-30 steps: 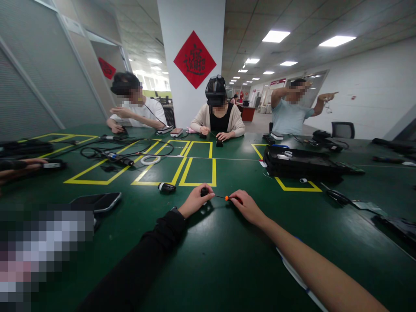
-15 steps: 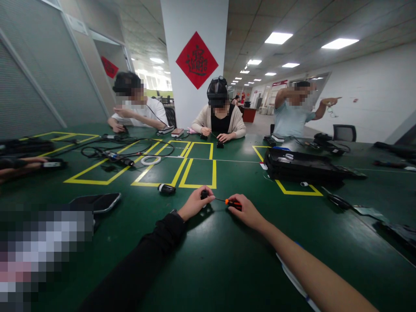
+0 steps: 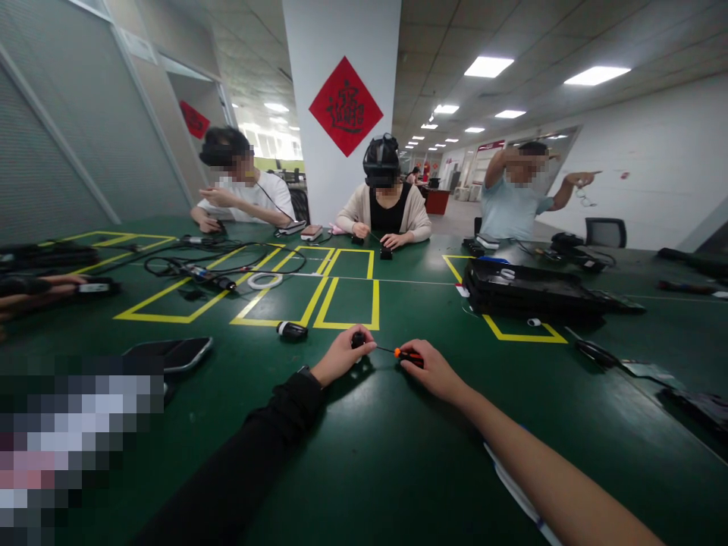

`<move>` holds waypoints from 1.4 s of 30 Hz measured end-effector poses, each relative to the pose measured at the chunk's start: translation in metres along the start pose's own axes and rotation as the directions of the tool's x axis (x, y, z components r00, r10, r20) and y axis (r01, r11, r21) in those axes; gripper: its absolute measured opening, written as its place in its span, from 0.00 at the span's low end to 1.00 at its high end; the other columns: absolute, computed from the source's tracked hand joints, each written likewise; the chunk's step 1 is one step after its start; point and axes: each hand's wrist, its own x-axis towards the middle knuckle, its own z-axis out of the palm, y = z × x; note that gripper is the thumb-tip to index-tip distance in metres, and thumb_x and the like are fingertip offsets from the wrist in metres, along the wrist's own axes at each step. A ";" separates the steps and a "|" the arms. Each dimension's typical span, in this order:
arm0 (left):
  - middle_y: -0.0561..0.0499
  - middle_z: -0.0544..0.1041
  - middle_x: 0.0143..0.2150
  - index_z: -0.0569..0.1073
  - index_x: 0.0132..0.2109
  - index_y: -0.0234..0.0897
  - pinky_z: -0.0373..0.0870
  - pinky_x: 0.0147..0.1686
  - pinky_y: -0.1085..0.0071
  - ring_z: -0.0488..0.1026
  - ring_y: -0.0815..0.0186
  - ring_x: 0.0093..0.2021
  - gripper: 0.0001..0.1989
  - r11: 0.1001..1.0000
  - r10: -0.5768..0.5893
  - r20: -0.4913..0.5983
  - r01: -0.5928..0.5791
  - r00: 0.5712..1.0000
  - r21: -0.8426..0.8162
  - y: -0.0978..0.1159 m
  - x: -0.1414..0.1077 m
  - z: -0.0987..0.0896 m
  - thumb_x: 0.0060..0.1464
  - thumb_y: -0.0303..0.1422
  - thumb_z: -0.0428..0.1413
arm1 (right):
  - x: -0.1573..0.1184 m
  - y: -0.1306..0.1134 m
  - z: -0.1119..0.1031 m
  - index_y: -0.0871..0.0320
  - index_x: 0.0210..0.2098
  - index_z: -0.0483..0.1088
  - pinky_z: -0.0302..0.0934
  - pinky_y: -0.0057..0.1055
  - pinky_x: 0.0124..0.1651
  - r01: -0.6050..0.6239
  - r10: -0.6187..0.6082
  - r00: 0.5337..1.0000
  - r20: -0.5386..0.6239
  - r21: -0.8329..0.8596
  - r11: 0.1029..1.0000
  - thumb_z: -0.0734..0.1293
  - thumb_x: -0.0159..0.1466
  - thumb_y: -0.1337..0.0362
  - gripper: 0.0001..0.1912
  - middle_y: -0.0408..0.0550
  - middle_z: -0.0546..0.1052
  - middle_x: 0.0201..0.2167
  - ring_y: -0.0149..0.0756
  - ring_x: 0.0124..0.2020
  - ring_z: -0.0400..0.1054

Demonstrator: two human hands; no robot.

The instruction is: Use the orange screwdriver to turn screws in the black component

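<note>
My left hand (image 3: 341,355) is closed around a small dark cylindrical object (image 3: 358,339), whose exact kind I cannot make out. In my right hand (image 3: 431,370) lies a screwdriver (image 3: 410,357) with an orange and black handle, the fingers wrapped round it. Its thin shaft points left and reaches the fingertips of my left hand; whether the tip touches the dark object is hidden. Both hands are low over the green table (image 3: 364,485). Left of my left hand, a black and white cylindrical piece (image 3: 292,331) lies on its side.
Yellow tape rectangles (image 3: 346,327) mark the table. Cables (image 3: 227,262) and a white ring-shaped roll (image 3: 265,280) lie at the left, a phone-like slab (image 3: 176,350) nearer me. Black trays (image 3: 528,292) stand right. Several people sit across; another person's hand (image 3: 62,288) is at far left.
My hands and the screwdriver hold almost the same pose. The whole view has shifted very slightly.
</note>
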 end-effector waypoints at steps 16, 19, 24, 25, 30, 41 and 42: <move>0.53 0.69 0.30 0.68 0.33 0.35 0.63 0.35 0.72 0.66 0.69 0.32 0.09 1.000 -0.004 -0.002 0.004 1.000 -0.005 0.004 0.001 0.000 0.49 0.37 0.54 | 0.002 0.000 -0.001 0.57 0.41 0.68 0.57 0.34 0.46 -0.005 0.005 1.000 0.007 -0.025 1.000 0.62 0.59 0.64 0.10 0.48 0.70 0.38 0.36 0.41 0.62; 0.53 0.69 0.30 0.68 0.33 0.35 0.63 0.36 0.72 0.66 0.69 0.32 0.09 1.000 -0.005 0.001 0.005 1.000 -0.008 0.004 0.000 0.000 0.49 0.37 0.54 | 0.002 0.001 -0.001 0.58 0.41 0.68 0.57 0.34 0.46 -0.005 0.005 1.000 0.008 -0.025 1.000 0.62 0.59 0.64 0.10 0.48 0.70 0.38 0.36 0.41 0.62; 0.53 0.70 0.31 0.68 0.33 0.35 0.63 0.37 0.71 0.67 0.68 0.33 0.08 1.000 -0.002 -0.003 0.002 1.000 0.016 0.004 -0.001 0.000 0.49 0.36 0.54 | 0.001 0.000 0.000 0.58 0.40 0.68 0.57 0.34 0.45 -0.002 0.002 1.000 0.001 -0.027 1.000 0.63 0.59 0.64 0.10 0.48 0.70 0.38 0.36 0.41 0.62; 0.53 0.70 0.31 0.68 0.33 0.35 0.63 0.37 0.71 0.67 0.67 0.33 0.08 1.000 -0.005 -0.008 0.006 1.000 0.022 0.005 -0.001 0.001 0.49 0.36 0.54 | 0.001 0.000 0.000 0.58 0.40 0.68 0.57 0.35 0.45 -0.002 0.002 1.000 0.001 -0.029 1.000 0.63 0.59 0.64 0.10 0.48 0.70 0.37 0.36 0.41 0.62; 0.52 0.70 0.31 0.68 0.33 0.35 0.63 0.37 0.70 0.67 0.67 0.34 0.09 0.999 -0.001 -0.021 0.002 1.000 0.034 0.006 -0.002 0.001 0.49 0.37 0.53 | 0.000 -0.002 -0.001 0.58 0.41 0.68 0.57 0.35 0.46 -0.011 0.012 1.000 0.008 -0.021 1.000 0.63 0.59 0.64 0.10 0.48 0.69 0.38 0.36 0.41 0.62; 0.53 0.70 0.30 0.68 0.33 0.35 0.63 0.36 0.71 0.67 0.68 0.32 0.09 1.000 -0.002 -0.015 0.002 1.000 0.023 0.005 -0.001 0.001 0.49 0.37 0.54 | 0.001 0.001 0.000 0.58 0.40 0.68 0.57 0.35 0.45 0.016 -0.016 1.000 -0.004 -0.035 0.999 0.62 0.59 0.64 0.10 0.48 0.70 0.37 0.36 0.40 0.62; 0.53 0.70 0.30 0.68 0.33 0.35 0.63 0.37 0.71 0.67 0.68 0.32 0.09 1.000 0.001 -0.013 0.000 1.000 0.024 0.005 -0.001 0.001 0.49 0.37 0.54 | 0.001 0.002 0.000 0.58 0.40 0.68 0.57 0.35 0.45 0.016 -0.016 1.000 -0.001 -0.035 0.999 0.62 0.59 0.64 0.10 0.48 0.70 0.37 0.36 0.41 0.62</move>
